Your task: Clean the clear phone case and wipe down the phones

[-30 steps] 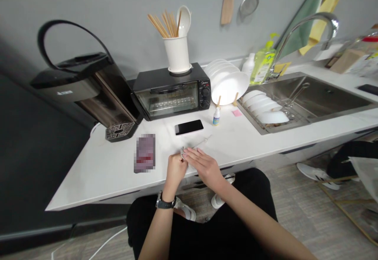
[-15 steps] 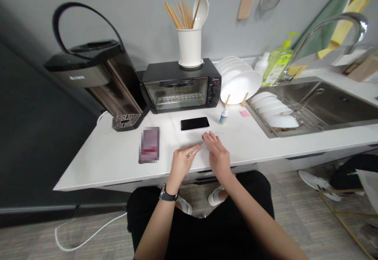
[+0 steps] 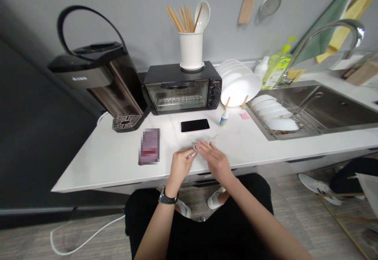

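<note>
My left hand [image 3: 181, 163], with a watch on its wrist, is closed at the counter's front, fingers pinched on a thin, clear piece of plastic film [image 3: 213, 138]. My right hand [image 3: 217, 161] meets it from the right, its fingertips together on the same film and touching the left fingertips. A clear end of the film pokes out beyond the right fingers; its full shape is hidden by the hands. Just behind them lies a phone [image 3: 195, 125], its dark screen facing up. A small white bottle [image 3: 223, 118] with a coloured label stands to the phone's right.
On the white counter [image 3: 115, 165] lies a pixelated purple item [image 3: 149, 146]. Behind are a drink dispenser [image 3: 103, 82], a toaster oven [image 3: 180, 94] bearing a chopstick holder [image 3: 191, 51], and racked plates [image 3: 240, 88]. A pink note [image 3: 245, 116] lies by the sink [image 3: 330, 110].
My right hand has moved left and slightly toward me, so its fingertips now meet my left hand's. The clear film's end now shows beyond the right fingers. My left hand has barely moved.
</note>
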### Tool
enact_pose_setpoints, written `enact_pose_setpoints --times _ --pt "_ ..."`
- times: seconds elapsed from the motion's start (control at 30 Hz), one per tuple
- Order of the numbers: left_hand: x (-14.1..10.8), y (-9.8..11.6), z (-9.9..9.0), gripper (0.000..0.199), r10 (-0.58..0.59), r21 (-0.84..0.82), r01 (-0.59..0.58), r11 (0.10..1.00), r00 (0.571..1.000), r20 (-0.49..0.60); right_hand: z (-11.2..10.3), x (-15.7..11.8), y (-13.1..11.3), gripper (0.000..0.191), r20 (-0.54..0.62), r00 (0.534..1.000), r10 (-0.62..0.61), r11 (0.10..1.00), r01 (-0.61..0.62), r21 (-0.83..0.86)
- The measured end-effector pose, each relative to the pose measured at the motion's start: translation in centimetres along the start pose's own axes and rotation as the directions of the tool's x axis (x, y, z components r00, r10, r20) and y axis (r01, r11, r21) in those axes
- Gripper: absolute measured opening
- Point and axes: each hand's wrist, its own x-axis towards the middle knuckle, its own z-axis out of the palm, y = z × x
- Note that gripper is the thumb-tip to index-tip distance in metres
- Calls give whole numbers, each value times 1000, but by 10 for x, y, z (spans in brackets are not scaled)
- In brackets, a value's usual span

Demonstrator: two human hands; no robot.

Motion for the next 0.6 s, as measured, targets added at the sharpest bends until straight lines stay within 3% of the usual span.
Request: enact_pose_setpoints --times 0.13,0.27,0.43,0.6 --pt "0 3 0 28 -7 -147 9 989 1000 15 -15 -1 38 91 -47 983 175 983 -177 -53" --pt "-1 2 1 28 -8 -146 9 989 1000 2 -8 -4 46 99 -82 970 229 971 -234 -56" --pt "-1 1 2 27 74 -94 -77 993 997 -36 19 -5 12 98 -178 962 209 970 -226 -85" --pt "-2 -13 2 35 178 78 -175 981 984 -27 43 1 -40 84 -85 995 43 996 -49 -69"
